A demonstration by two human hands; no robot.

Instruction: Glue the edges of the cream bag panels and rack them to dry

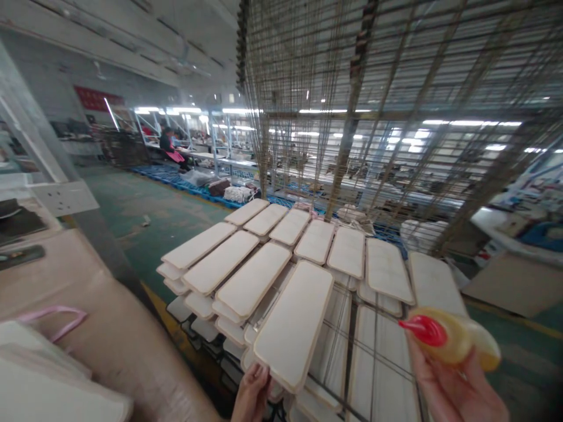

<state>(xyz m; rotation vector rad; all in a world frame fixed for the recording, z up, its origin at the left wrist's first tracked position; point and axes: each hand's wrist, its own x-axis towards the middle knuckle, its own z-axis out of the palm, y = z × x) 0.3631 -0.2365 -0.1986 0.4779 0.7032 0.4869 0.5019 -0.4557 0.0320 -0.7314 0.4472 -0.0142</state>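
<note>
My left hand (254, 390) pinches the near corner of a cream panel with rounded corners (295, 322), which has a tan line around its edge. That panel lies over the front of a wire rack (372, 351) with several tiers of similar panels (254, 281). To the right, my right hand (460, 384) is wrapped round a squeeze bottle (466, 346) with yellowish contents. The bottle lies tilted nearly sideways, its red nozzle (424, 330) pointing left over the rack's right-hand panels.
A brown-covered table (132, 334) at the left bears a stack of pale pieces (48, 381) with a pink strap (61, 316). Raised wire shelves (396, 76) slope above the rack. A metal post (44, 129) stands at left. Far back sits a person (169, 143).
</note>
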